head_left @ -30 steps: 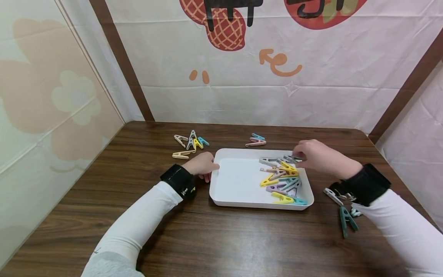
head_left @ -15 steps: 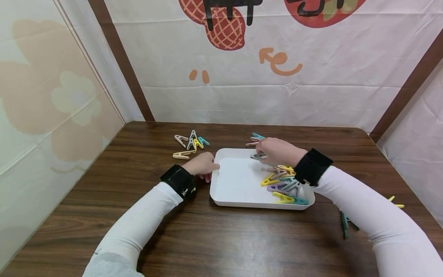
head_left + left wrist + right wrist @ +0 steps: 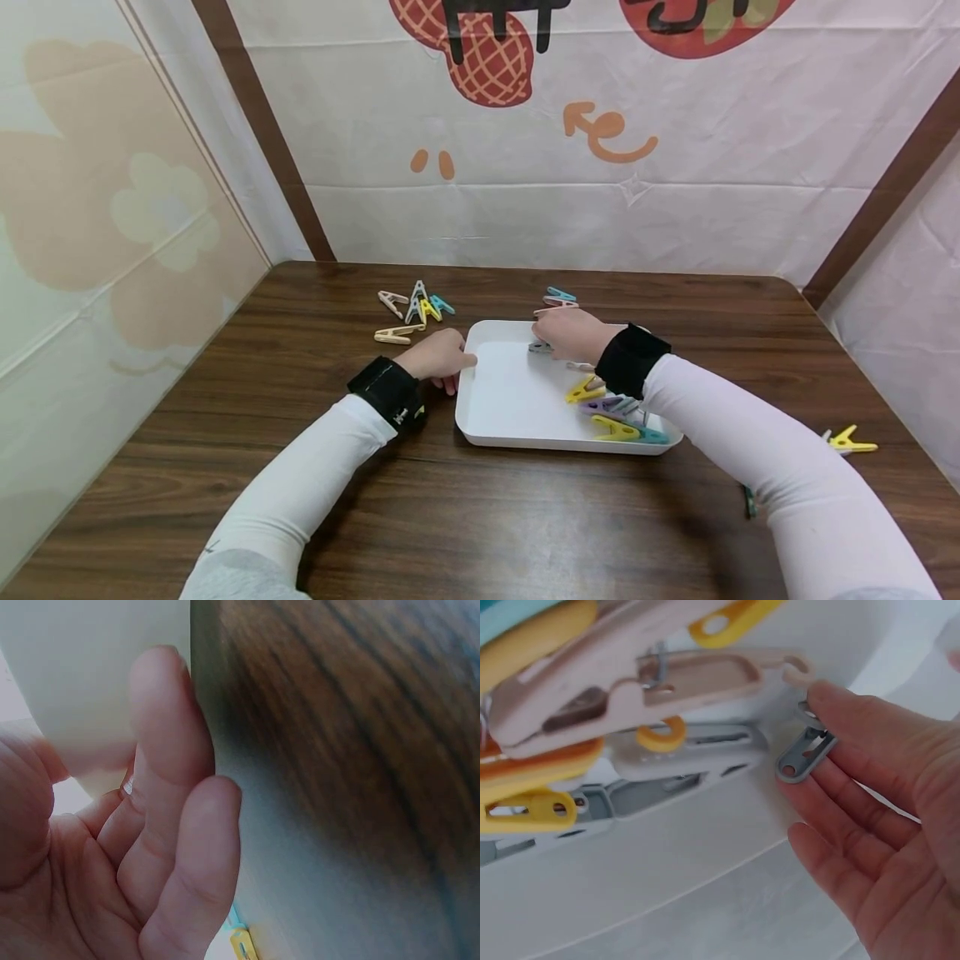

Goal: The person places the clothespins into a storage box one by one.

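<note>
My left hand (image 3: 437, 358) holds the left rim of a white tray (image 3: 502, 439), its thumb at the rim. In the left wrist view, the fingers (image 3: 202, 862) lie along the tray's outer wall. Over the tray's back part, my right hand (image 3: 573, 335) pinches a grey clothespin (image 3: 806, 754) between thumb and fingers. Beside it in the right wrist view lie a pinkish-beige clothespin (image 3: 697, 679) and another grey clothespin (image 3: 694, 750). Towards the tray's right side are yellow (image 3: 585, 389), purple (image 3: 603, 406) and teal (image 3: 652, 436) clothespins, some hidden by my right wrist.
Several clothespins, one of them cream (image 3: 397, 334), lie on the brown table (image 3: 480, 517) behind my left hand. A blue clothespin (image 3: 560, 294) and a pink one lie behind the tray. A yellow clothespin (image 3: 851, 439) rests at the right, beyond my right sleeve.
My right hand has moved left from the tray's back right corner, carrying the grey clothespin along the back part of the tray. The left hand and the tray stay in place.
</note>
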A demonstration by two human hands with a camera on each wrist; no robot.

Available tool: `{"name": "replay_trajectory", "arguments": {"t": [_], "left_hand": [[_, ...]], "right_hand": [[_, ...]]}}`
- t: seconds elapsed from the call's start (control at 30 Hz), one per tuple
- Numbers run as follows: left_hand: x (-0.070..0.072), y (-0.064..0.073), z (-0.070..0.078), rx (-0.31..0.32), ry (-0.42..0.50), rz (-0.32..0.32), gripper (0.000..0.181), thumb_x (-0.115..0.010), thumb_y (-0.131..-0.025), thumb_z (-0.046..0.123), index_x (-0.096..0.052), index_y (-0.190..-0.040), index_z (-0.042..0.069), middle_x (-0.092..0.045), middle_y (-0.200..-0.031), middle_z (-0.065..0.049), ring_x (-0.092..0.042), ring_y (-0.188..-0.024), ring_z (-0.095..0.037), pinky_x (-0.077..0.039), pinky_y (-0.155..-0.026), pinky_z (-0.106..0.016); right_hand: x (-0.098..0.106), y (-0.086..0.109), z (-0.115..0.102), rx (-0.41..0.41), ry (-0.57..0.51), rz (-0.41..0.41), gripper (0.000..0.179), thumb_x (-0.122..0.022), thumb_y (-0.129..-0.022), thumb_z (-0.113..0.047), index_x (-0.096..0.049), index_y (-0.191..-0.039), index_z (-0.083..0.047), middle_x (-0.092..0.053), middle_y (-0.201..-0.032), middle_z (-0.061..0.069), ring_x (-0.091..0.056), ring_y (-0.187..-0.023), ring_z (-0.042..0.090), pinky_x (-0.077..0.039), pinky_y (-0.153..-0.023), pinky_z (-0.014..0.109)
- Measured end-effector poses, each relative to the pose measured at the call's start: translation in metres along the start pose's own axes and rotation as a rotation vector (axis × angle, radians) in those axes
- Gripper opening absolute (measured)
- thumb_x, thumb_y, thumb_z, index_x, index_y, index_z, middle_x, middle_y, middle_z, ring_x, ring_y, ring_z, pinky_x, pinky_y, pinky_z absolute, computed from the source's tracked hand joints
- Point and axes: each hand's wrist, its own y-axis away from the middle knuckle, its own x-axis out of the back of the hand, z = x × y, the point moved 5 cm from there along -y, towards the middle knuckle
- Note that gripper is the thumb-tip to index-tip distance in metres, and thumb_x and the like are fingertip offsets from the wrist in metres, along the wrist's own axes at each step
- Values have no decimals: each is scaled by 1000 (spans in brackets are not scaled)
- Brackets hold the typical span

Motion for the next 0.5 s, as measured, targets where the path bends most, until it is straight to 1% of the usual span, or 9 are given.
{"name": "replay_trajectory", "arguments": {"t": [0.07, 0.17, 0.27, 0.4, 0.5], "left_hand": [[0, 0, 0, 0, 0, 2, 23, -54, -97, 19, -62, -83, 2, -65, -58, -7, -63, -48, -15, -48, -46, -26], [-1, -1, 0, -1, 2, 6, 23, -54, -97, 19, -62, -83, 1, -65, -58, -7, -63, -48, -15, -47, -46, -26], [-1, -1, 0, -1, 0, 8, 24, -54, -97, 19, -61, -83, 2, -65, -58, -7, -63, -48, -15, -47, -46, -25], [-2, 0, 0, 1, -7, 13, 24, -54, -98, 19, -61, -83, 2, -65, -58, -7, -63, -48, -15, -47, -45, -25], [-2, 0, 0, -2, -5, 17, 24, -54, -97, 19, -61, -82, 2, -65, -57, -7, -63, -47, -15, -47, -45, -25]], "right_hand": [[-1, 0, 0, -2, 31, 4, 27, -76, -84, -9, -68, -109, -3, -70, -102, 8, -65, -96, 21, -50, -90, 33], [-2, 1, -1, -3, 86, 25, 24, -75, -85, -11, -70, -108, -5, -71, -101, 6, -65, -99, 21, -49, -92, 34], [-1, 3, -2, 1, 136, 56, 20, -75, -86, -13, -71, -104, -6, -71, -99, 4, -66, -99, 20, -51, -88, 34], [-2, 6, -3, 1, 161, 84, 16, -75, -86, -12, -70, -101, -6, -70, -98, 6, -65, -97, 21, -52, -84, 33], [-4, 7, -3, -8, 158, 83, 19, -76, -85, -11, -70, -102, -5, -68, -101, 9, -65, -97, 22, -51, -87, 32]]}}
